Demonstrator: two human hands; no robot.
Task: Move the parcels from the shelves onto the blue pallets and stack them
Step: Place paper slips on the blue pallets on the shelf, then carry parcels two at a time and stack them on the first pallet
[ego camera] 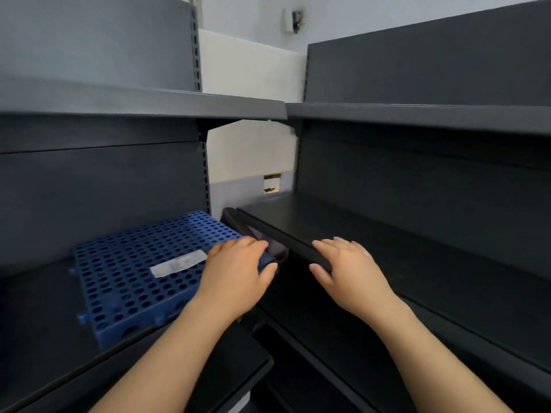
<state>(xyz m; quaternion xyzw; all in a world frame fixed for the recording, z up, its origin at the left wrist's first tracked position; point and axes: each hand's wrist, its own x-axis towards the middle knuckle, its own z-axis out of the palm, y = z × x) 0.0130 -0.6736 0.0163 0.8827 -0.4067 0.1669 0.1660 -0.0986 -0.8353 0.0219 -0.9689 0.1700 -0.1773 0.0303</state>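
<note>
The blue pallet [128, 263] lies on the left shelf [35, 308] and carries only a white label [178, 263]; no parcel is stacked on it, so the task looks barely begun. What seems to be a dark parcel [277, 248] sits wedged in the gap between the pallet and the right shelf [387, 234]. The left hand [235, 272] curves over the pallet's corner towards it; whether it grips anything cannot be told. The right hand [348, 269] rests on the right shelf's front edge, fingers relaxed, holding nothing.

The left hand [235, 275], reaching toward 12 o'clock, is holding its fingers curled downward; the right hand [348, 272], at its 3 o'clock, is lying flat, palm down.
</note>
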